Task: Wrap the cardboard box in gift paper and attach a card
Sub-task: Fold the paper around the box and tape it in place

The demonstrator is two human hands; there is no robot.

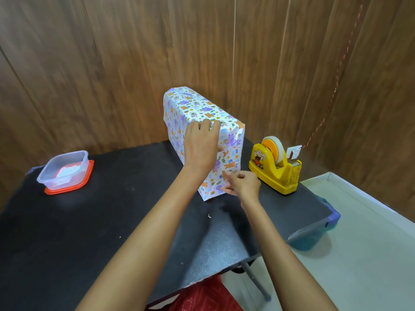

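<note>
Box [202,108], already covered in white gift paper [177,122] printed with small purple and orange animals, stands on a narrow side towards the far edge of the black table [112,221], its far end close to the wooden wall [112,63] and its near end facing the person. The left grip [201,147], a bare hand, grasps the near top corner of the box: the fingers bend over the top edge and the palm lies against the end face. The right grip [242,185] is at the lower part of that same end face, fingertips touching the paper. Whether it pinches anything there I cannot tell.

At the left of the table a clear plastic tub [65,169] sits on its orange lid [89,173]. Inside lie a few white paper pieces [68,170], too blurred to read. It is well apart from the box, with bare table between them.

To the right of the box stands a yellow tape dispenser [276,173] carrying a roll of tape [277,149], close to the table's right edge. Behind it a small white tag [293,151] hangs on a red and white string [336,81] that runs up along the wall.

Bare table stretches from the box to the near edge, where both forearms reach across. Past the right edge is pale floor [359,243], and a blue bin [325,232] shows partly beneath the table's corner.
</note>
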